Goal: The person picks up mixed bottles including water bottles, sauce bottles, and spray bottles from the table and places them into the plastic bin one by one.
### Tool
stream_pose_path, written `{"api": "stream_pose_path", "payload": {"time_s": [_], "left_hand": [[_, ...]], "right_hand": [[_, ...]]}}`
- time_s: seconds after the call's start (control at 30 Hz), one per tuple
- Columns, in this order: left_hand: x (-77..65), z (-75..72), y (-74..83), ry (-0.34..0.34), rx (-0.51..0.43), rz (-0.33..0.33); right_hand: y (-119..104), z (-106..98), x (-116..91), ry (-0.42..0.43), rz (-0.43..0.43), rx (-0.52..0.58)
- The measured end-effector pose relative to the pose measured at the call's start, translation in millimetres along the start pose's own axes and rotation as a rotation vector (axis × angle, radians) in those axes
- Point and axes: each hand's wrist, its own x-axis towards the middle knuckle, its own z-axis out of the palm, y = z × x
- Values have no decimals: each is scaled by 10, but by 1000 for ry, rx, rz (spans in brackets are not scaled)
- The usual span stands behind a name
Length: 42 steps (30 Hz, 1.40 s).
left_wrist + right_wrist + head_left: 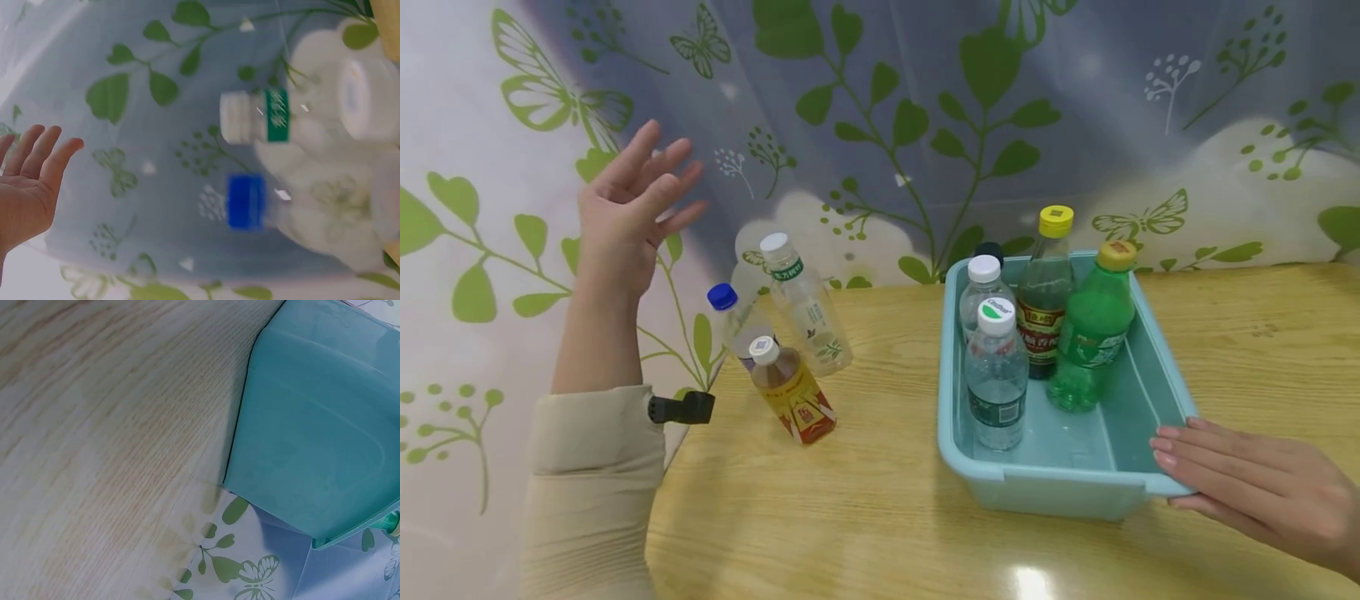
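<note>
My left hand is raised in the air at the left with fingers spread, holding nothing. Below and right of it on the table stand a clear bottle with a white cap, a blue-capped bottle and a bottle of brown drink with a yellow label. My right hand rests with straight fingers on the near right corner of a light blue plastic bin. Inside the bin stand a green soda bottle, a yellow-capped dark sauce bottle and clear water bottles. The right wrist view shows the bin's outer side, without the hand.
A wooden table carries everything. Behind it and along the left hangs a curtain with leaves and butterflies. A dark cap shows behind the water bottles in the bin. A black strap sits at the left sleeve.
</note>
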Motion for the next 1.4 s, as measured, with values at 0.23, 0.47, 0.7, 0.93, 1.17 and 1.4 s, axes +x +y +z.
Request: {"api": "stream_pose_path", "payload": {"time_s": [0.23,0.47,0.7,0.93,1.17,1.4], "left_hand": [[-40,-375,-193,51,95,-109],[-134,-719,-461,-17,235,-238],[-232,-927,-749,-116,419,-354],[-354,-1074,-915,-282,549,-416],[-370,-1085,-1047,-270,613,-462],[-346,-1114,-1136,-190,611,-454]], "right_hand": [[-4,13,8,27,-21,-2],[-16,38,8,69,-34,10],[-17,14,4,39,-24,-3],[-14,30,-12,53,-21,5],[-18,19,62,44,-20,-2],[-25,10,137,46,-17,4]]}}
